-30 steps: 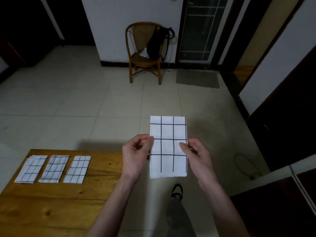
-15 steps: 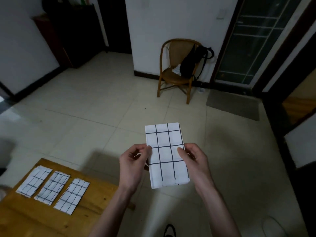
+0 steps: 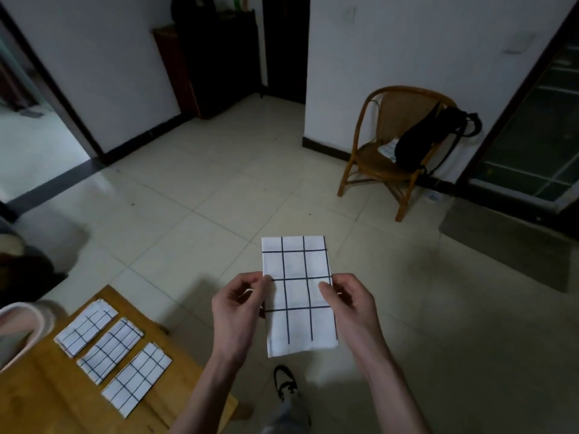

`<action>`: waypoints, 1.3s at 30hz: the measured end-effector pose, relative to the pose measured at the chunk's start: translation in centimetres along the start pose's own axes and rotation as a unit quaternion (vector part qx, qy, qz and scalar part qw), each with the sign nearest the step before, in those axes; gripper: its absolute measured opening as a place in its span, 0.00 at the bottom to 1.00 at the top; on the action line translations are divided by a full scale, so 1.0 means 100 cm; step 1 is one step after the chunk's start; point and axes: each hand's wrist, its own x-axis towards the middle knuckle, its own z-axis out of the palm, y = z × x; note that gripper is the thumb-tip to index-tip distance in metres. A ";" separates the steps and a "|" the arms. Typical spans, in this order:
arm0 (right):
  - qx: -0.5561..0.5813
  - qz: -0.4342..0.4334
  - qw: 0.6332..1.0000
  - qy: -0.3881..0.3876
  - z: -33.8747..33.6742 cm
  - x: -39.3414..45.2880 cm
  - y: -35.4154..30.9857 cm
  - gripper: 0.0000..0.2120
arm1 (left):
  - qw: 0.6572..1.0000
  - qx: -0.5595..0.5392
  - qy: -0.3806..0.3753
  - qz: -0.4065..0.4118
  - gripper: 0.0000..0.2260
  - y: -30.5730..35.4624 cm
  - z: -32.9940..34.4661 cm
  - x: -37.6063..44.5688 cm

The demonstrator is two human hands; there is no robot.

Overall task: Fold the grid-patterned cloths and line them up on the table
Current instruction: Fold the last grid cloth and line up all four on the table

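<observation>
A folded grid-patterned cloth point(image 3: 299, 292) is held up in the air over the tiled floor point(image 3: 219, 195), well apart from the wooden counter point(image 3: 53, 399) at the lower left. The left hand point(image 3: 236, 311) pinches the cloth's left edge between thumb and curled fingers, and the right hand point(image 3: 351, 305) pinches the right edge the same way, so both hands grip it at about mid-height. The cloth hangs as a tall, narrow rectangle, white with dark lines, its lower edge just above a dark shoe point(image 3: 285, 382) on the floor. On the counter three folded cloths lie flat in a row, side by side and close together: the far one point(image 3: 86, 327), the middle one point(image 3: 109, 350) and the near one point(image 3: 136, 379) (each slanted the same way in this view). Across the room a rattan chair point(image 3: 391, 151) stands against the white wall with a black bag point(image 3: 426, 139) slumped on its seat.
</observation>
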 end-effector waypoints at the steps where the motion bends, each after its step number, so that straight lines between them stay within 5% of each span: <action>1: -0.006 0.000 1.000 -0.009 0.003 0.013 -0.002 0.02 | 1.000 -0.002 0.008 -0.003 0.05 -0.001 0.002 0.012; 17: -0.096 -0.036 0.986 -0.130 0.126 0.240 -0.053 0.03 | 0.989 -0.053 0.137 0.009 0.05 0.014 -0.025 0.230; 27: -0.087 -0.026 0.970 -0.225 0.226 0.311 -0.060 0.02 | 0.970 -0.038 0.239 0.002 0.05 0.011 -0.082 0.292; 39: -0.130 -0.033 0.891 -0.434 0.390 0.403 -0.065 0.02 | 0.909 -0.013 0.413 -0.047 0.07 -0.004 -0.164 0.359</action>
